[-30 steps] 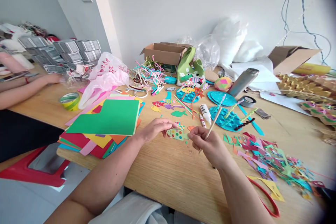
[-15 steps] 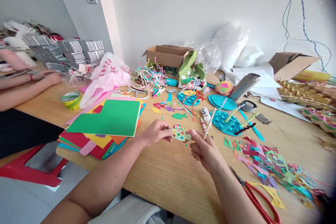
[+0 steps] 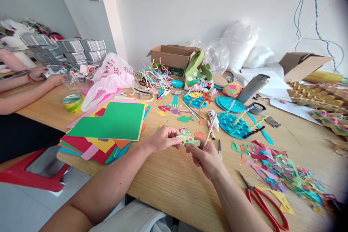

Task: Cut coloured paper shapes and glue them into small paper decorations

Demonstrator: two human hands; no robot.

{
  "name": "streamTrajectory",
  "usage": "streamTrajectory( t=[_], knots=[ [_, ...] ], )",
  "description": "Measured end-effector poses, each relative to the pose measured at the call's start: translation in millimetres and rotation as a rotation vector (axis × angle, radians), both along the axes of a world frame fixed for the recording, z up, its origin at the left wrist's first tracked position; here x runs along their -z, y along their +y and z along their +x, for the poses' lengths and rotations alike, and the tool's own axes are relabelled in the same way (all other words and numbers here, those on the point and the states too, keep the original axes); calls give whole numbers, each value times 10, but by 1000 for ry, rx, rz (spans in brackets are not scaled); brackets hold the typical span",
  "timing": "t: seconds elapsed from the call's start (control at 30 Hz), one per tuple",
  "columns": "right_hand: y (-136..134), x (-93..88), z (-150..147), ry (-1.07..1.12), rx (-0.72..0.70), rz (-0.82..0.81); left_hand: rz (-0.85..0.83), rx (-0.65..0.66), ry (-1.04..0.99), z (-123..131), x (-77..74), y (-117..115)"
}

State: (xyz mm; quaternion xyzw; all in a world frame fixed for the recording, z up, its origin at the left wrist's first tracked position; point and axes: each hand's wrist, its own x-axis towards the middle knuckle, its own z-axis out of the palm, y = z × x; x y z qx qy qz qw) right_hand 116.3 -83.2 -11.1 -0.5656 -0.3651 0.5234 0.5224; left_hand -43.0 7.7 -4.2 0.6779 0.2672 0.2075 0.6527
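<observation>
My left hand (image 3: 162, 138) pinches the left end of a green paper fish with coloured dots (image 3: 188, 140), just above the wooden table (image 3: 174, 185). My right hand (image 3: 206, 156) is closed round a thin wooden stick (image 3: 210, 133) that points up and away, and its fingers also touch the fish's right end. More small paper fish (image 3: 185, 118) lie on the table just beyond my hands. A glue bottle (image 3: 213, 118) and a pen (image 3: 219, 148) lie to the right of the stick.
A stack of coloured paper sheets (image 3: 108, 125) lies at left. Red-handled scissors (image 3: 265, 203) and paper scraps (image 3: 280, 168) lie at right. Blue paper plates (image 3: 236, 125), a steel flask (image 3: 253, 87), tape rolls and boxes stand behind. Another person's hands (image 3: 47, 76) work at far left.
Both hands drew slightly nearer to me with the fish and stick. The fish has tilted flatter. The other person at far left has picked up small cards.
</observation>
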Motion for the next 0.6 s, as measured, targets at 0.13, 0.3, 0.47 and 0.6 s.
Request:
streamTrajectory(
  t=[0.13, 0.3, 0.47, 0.6],
  knots=[
    [-2, -8, -24, -5, -5, -5, -8, -7, -13, 7, 17, -2],
    [3, -76, 78, 51, 189, 63, 65, -91, -7, 15, 35, 7],
    [32, -185, 314, 213, 473, 319, 168, -298, -18, 25, 63, 51],
    [17, -221, 304, 230, 357, 361, 227, -365, -16, 22, 50, 64]
  ],
)
